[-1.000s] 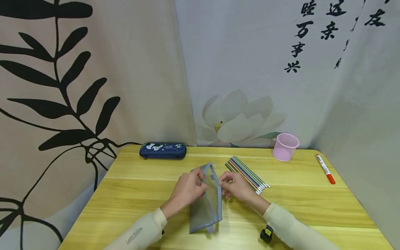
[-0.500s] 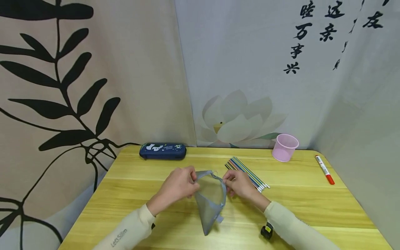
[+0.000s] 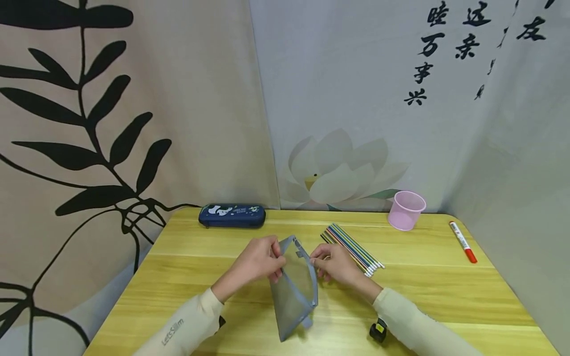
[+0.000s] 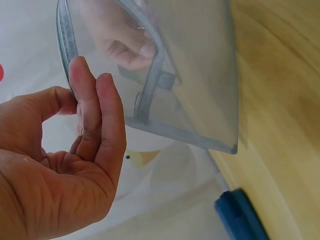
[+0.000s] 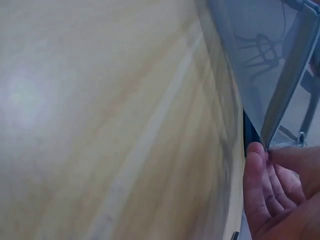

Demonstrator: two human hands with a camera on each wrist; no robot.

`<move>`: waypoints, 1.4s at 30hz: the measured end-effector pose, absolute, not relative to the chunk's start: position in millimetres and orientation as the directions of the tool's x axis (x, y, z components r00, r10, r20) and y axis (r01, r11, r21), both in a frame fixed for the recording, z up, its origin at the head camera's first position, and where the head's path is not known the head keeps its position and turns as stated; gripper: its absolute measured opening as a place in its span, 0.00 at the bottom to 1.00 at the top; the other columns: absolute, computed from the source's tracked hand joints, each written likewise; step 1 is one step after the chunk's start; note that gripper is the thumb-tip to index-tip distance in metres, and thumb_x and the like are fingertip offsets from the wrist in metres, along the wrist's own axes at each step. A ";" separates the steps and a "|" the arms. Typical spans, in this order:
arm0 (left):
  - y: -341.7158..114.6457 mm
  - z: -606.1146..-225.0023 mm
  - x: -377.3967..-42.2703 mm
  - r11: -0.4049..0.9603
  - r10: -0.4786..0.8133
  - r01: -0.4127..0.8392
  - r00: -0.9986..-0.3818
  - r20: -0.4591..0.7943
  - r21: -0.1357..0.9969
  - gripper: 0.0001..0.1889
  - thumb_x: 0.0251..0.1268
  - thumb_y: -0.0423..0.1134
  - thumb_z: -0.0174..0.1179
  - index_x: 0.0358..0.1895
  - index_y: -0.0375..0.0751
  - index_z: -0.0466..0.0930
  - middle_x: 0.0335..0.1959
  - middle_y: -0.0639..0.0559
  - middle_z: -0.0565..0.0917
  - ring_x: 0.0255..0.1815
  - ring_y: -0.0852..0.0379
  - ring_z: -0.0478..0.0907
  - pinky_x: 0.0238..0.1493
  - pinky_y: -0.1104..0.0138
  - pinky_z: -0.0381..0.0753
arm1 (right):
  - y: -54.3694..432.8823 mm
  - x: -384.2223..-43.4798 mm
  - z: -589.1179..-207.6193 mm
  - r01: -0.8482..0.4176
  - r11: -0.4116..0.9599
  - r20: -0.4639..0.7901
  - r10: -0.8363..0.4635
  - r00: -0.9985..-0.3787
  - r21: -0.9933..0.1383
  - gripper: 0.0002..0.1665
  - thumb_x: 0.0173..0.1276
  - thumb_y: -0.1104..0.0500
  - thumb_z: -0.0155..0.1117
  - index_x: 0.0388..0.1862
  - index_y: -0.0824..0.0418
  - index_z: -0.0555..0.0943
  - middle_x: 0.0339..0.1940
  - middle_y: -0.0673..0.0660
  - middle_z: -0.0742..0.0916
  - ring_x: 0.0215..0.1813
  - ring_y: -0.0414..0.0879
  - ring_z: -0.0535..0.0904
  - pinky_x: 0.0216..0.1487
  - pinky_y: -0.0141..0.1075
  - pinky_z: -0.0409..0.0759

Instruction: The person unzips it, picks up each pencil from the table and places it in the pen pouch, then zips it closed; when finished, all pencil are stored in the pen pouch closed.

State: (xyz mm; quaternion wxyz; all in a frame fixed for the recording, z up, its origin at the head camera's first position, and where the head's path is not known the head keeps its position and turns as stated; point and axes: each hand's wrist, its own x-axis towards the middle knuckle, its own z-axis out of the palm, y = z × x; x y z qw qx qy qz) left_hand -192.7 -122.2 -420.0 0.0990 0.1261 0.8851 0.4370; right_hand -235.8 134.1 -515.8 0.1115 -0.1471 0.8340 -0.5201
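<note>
Here at the near side, a grey mesh pouch (image 3: 287, 309) hangs tilted between two hands, its mouth spread wide! The left hand (image 3: 255, 261) pinches one rim, thumb against fingertips; the right hand (image 3: 337, 267) pinches the opposite rim, just as closed. Right behind that hand, pencils (image 3: 356, 248) lie side by side on the wooden table (image 3: 445, 296). Off right, a red-capped marker (image 3: 463, 241); at the far edge, a blue pencil case (image 3: 231, 216) and an upright pink cup (image 3: 406, 212).

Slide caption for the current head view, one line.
Left hand and right hand hold open a gray mesh pouch, with pencils, a blue case and a pink cup on the table.
</note>
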 end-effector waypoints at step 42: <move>-116.5 -439.5 -204.2 0.592 0.336 0.125 -0.936 -0.103 0.796 0.06 0.65 0.31 0.64 0.35 0.38 0.74 0.18 0.49 0.86 0.21 0.46 0.89 0.23 0.64 0.88 | 270.8 -329.0 -505.3 -0.006 0.533 -0.247 -0.401 -0.882 -0.846 0.16 0.76 0.58 0.69 0.57 0.65 0.85 0.28 0.56 0.82 0.27 0.45 0.74 0.25 0.32 0.73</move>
